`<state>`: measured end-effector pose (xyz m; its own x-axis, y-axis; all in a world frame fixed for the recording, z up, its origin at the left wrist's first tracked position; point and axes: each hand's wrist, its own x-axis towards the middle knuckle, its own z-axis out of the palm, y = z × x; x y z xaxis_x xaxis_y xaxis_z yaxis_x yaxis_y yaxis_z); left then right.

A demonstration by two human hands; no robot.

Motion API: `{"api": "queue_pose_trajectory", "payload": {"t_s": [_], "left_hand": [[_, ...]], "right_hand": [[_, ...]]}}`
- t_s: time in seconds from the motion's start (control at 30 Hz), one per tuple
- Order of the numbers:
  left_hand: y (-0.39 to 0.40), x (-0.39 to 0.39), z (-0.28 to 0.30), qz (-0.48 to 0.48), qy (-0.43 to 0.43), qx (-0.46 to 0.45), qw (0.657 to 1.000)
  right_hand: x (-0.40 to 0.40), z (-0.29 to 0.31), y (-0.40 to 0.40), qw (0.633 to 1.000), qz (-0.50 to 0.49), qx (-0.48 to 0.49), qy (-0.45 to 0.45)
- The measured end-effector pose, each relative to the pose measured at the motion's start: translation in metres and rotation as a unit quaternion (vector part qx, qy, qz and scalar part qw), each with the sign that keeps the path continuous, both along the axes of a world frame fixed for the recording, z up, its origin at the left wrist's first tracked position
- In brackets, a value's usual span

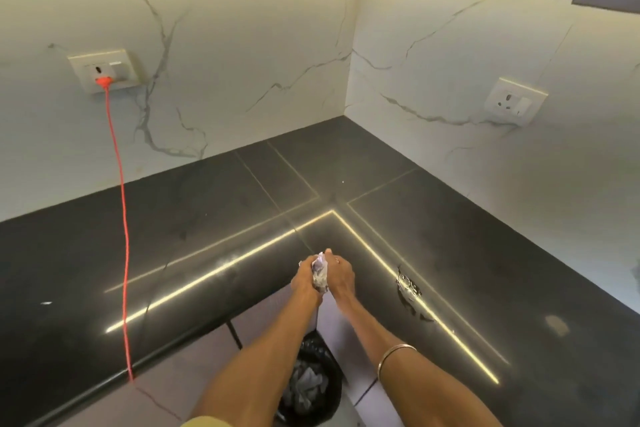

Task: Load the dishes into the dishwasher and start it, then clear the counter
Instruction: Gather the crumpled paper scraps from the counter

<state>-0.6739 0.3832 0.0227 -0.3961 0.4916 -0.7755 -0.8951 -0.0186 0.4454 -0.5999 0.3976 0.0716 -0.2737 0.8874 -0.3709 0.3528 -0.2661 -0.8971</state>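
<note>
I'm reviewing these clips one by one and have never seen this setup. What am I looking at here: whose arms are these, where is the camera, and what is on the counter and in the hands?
There is no machine here. A person wears a wide-angle camera on the head, so this one picture looks down along their own arms. The left hand and the right hand meet over the black counter and together grip a crumpled wad of paper or foil. On the counter to the right lies a small wet patch or shiny scrap; I cannot tell which. An orange cord runs from a wall socket down across the counter. Below the counter edge stands a bin with a black liner, already holding waste.
</note>
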Motion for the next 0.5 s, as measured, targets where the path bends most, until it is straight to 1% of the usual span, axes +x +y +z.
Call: {"api": "queue_pose_trajectory", "payload": {"t_s": [0.03, 0.1, 0.17, 0.23, 0.27, 0.3, 0.4, 0.43, 0.5], "left_hand": [[-0.003, 0.001, -0.017, 0.000, 0.005, 0.002, 1.000], [-0.016, 0.005, -0.033, -0.007, 0.023, -0.013, 1.000], [-0.019, -0.002, -0.070, 0.005, 0.006, 0.004, 1.000], [-0.028, -0.004, -0.079, -0.016, 0.013, -0.015, 1.000], [-0.035, -0.003, -0.078, -0.024, 0.006, -0.021, 0.999], [-0.047, 0.003, -0.058, -0.028, 0.017, -0.046, 0.998], [-0.081, 0.022, 0.007, -0.013, -0.022, 0.000, 1.000], [-0.087, 0.024, 0.015, -0.017, -0.039, 0.006, 0.999], [-0.096, 0.022, 0.016, -0.037, -0.017, -0.017, 0.999]], "right_hand": [[0.005, -0.003, -0.007, 1.000, 0.001, -0.005, 0.003], [0.013, -0.007, -0.022, 1.000, 0.011, -0.009, 0.004], [0.018, -0.011, -0.037, 1.000, 0.021, -0.011, 0.004], [0.020, -0.012, -0.049, 0.999, 0.029, -0.015, -0.001], [0.021, -0.012, -0.055, 0.999, 0.035, -0.016, -0.004], [0.020, -0.013, -0.060, 0.999, 0.037, -0.017, -0.008], [0.019, -0.016, -0.075, 0.999, 0.032, -0.015, -0.025], [0.019, -0.017, -0.080, 0.999, 0.028, -0.015, -0.028], [0.018, -0.021, -0.089, 0.999, 0.012, -0.015, -0.034]]}}
